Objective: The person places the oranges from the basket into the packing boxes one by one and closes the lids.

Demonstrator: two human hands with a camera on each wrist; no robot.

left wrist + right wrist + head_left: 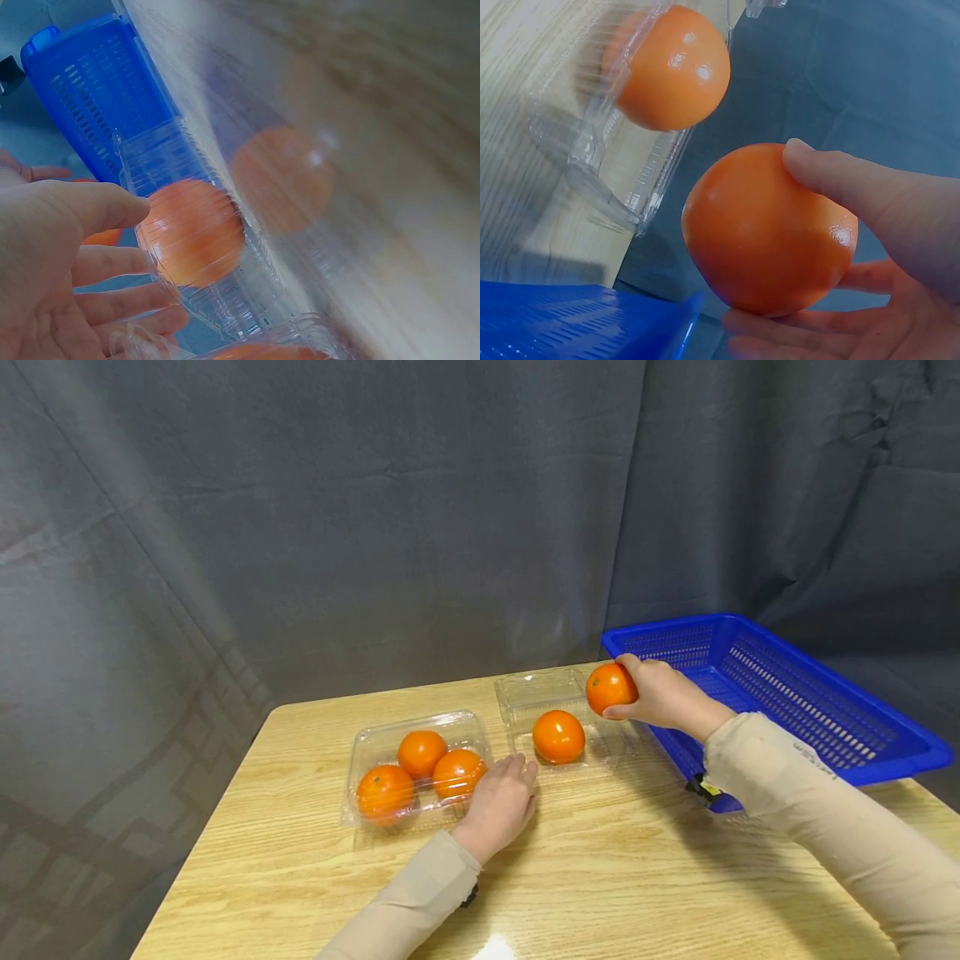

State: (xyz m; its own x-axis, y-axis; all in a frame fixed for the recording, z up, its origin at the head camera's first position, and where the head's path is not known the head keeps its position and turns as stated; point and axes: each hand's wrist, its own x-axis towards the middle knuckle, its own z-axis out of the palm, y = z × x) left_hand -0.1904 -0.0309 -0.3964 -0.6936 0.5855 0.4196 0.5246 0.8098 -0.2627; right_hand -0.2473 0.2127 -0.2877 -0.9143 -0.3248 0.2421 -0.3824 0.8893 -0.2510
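Note:
An orange [610, 690] is gripped in my right hand [663, 695], between thumb and fingers, above the near-right part of an open clear plastic box [536, 693] and beside the blue basket. The right wrist view shows the same orange [769, 229] held clear of the box wall. Another orange [558, 737] lies inside that box. My left hand [498, 802], fingers loosely extended, is between this box and a second clear plastic box [457, 727] on the left. That one holds three oranges. In the left wrist view the thumb overlaps the orange [193, 234] in the open box.
A blue perforated basket [825, 681] stands on the right side of the wooden table [600, 877], its near rim by my right forearm. A dark grey curtain [450, 527] hangs behind the table's back edge.

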